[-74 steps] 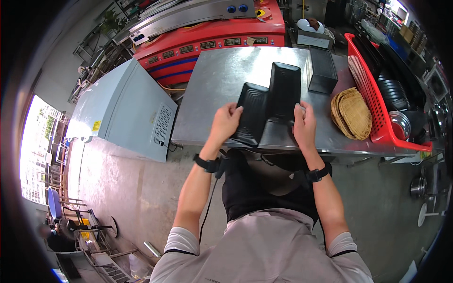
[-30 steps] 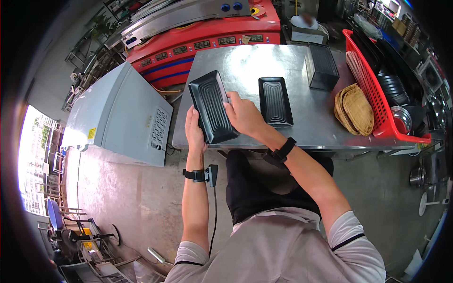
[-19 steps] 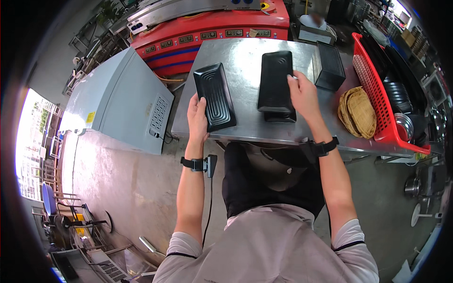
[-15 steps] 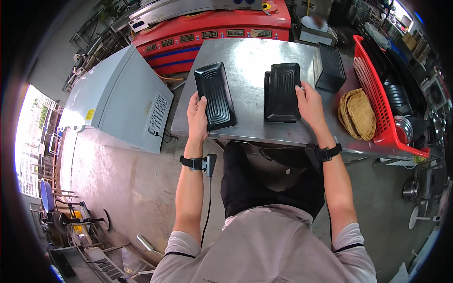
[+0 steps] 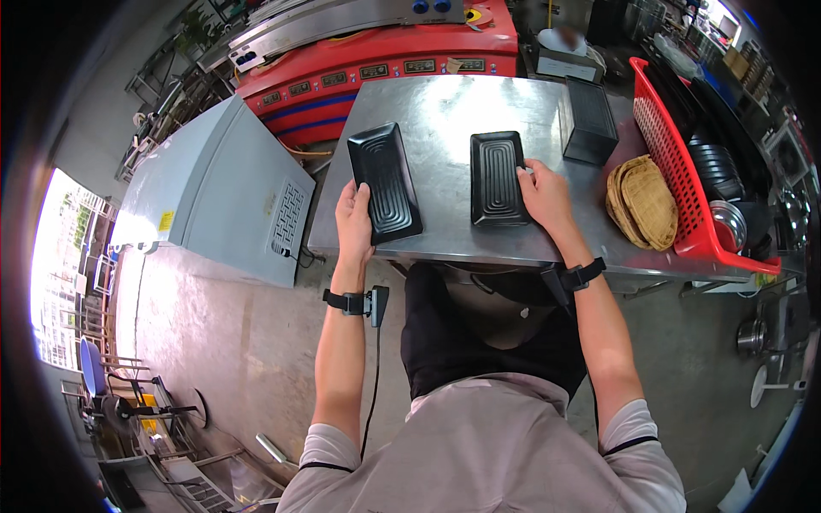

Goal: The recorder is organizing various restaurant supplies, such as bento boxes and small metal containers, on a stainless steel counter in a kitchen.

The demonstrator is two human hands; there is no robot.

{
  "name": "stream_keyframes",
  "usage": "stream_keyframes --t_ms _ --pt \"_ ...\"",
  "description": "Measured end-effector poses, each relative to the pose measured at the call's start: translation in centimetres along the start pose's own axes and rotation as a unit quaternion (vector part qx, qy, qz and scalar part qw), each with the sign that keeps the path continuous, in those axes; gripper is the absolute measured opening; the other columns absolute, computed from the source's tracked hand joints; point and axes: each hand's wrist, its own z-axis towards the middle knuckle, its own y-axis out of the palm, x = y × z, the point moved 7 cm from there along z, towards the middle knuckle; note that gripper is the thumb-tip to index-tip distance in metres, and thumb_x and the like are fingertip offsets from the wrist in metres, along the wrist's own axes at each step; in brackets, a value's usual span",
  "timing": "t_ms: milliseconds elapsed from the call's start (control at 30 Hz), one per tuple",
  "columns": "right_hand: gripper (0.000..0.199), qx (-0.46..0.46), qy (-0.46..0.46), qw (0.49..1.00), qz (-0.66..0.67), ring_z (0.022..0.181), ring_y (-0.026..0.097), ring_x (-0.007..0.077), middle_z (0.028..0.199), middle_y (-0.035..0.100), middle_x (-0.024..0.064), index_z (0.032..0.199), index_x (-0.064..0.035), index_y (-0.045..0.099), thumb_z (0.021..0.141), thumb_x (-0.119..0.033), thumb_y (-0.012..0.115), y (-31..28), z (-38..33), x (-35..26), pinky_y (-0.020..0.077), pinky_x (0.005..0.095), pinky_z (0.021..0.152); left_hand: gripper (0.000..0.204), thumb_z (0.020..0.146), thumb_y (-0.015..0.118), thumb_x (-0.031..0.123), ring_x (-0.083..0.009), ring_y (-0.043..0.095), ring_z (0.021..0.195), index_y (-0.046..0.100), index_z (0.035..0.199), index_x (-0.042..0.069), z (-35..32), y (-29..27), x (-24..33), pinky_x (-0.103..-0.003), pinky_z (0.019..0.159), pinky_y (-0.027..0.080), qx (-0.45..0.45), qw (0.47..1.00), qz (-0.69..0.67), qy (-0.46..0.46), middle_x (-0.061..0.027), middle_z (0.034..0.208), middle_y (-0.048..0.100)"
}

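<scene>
My left hand (image 5: 353, 218) grips a black rectangular plate (image 5: 385, 184) with ridged concentric rings, its thumb on the right-hand face and its fingers mostly hidden beneath. The plate is tilted slightly over the left part of the steel table (image 5: 445, 243). To the right, a second black ridged plate (image 5: 498, 181) lies at the table's front half. My right hand (image 5: 545, 197) is closed at that plate's right edge, thumb over the rim. Whether another plate lies under it cannot be seen now.
Beyond my right hand stands a stack of black rectangular dishes (image 5: 590, 120). Woven bamboo trays (image 5: 643, 205) lie beside a red plastic basket (image 5: 650, 115) of dark dishes and metal bowls. A red cooking unit (image 5: 376, 73) borders the back; a white cabinet (image 5: 222, 188) stands left.
The right-hand plate has come down and slightly left, covering the plate edge that showed beneath it. My left hand still holds its plate, in nearly the same place.
</scene>
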Motion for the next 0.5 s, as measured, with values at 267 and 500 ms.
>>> stream_keyframes --t_ms 267,500 --pt "0.046 0.049 0.017 0.997 0.059 0.067 0.07 0.037 0.067 0.068 0.017 0.123 0.003 0.072 0.107 -0.04 0.063 -0.4 -1.0 0.0 0.0511 0.0483 0.066 0.032 0.112 0.057 0.017 -0.018 0.074 0.1 0.063 0.133 -0.007 0.2 6.9 -0.5 -0.031 0.091 0.06 -0.07 0.992 -0.045 -0.095 -0.0114 0.116 0.076" --pt "0.032 0.105 -0.021 0.977 0.185 0.051 0.052 0.0148 0.057 0.054 0.0071 0.108 0.0008 0.075 0.106 -0.03 0.07 -1.3 -2.3 0.2 0.0394 0.036 0.053 0.03 0.113 0.053 0.016 -0.0126 0.068 0.096 0.066 0.128 -0.008 3.4 14.2 -3.1 -0.029 0.086 0.054 -0.062 0.991 0.086 -0.077 -0.0092 0.109 0.075"
